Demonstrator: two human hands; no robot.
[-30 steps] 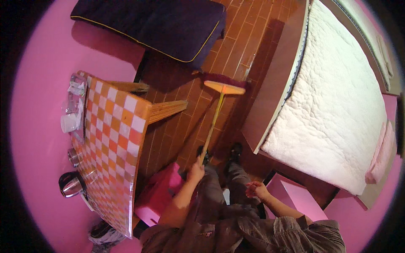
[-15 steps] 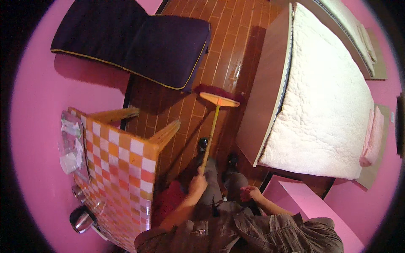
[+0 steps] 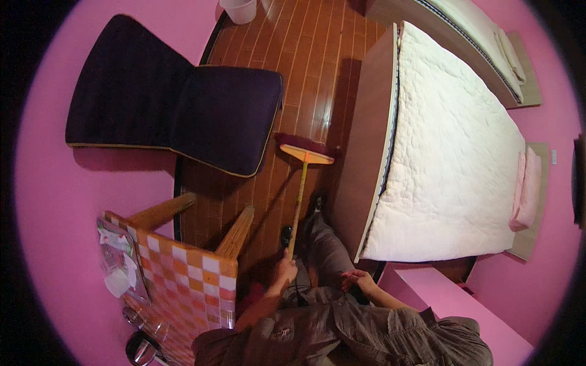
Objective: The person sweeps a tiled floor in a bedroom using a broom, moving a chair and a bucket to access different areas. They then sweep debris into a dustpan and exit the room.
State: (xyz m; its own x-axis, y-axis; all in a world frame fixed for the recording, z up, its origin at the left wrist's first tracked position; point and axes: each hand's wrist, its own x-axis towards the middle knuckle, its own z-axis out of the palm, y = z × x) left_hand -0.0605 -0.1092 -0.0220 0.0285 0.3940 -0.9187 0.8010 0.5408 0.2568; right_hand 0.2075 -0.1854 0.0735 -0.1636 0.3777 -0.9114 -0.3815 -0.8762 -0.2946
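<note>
My left hand (image 3: 284,268) is closed round the top of a mop's yellow handle (image 3: 298,210). The mop has a wide orange head (image 3: 307,156) with a dark red fringe, and rests on the floor between a dark chair and the end of a bed. My right hand (image 3: 360,281) is held by my waist, its fingers loosely bent but apart, with nothing in it. Below my hands, one shoe (image 3: 318,202) is forward beside the bed end; the other is partly hidden by the mop handle.
A dark padded chair (image 3: 223,116) stands ahead on the left. Nearer left is a table with a checked cloth (image 3: 189,271), bearing a tray (image 3: 131,262) and a kettle (image 3: 143,349). A white-covered bed (image 3: 452,158) fills the right. A white bucket (image 3: 239,11) stands far ahead.
I have stepped forward, one leg swinging ahead near the bed. The mop has gone along with me, still in my left hand. My right hand's fingers have loosened. The white bucket has come into view.
</note>
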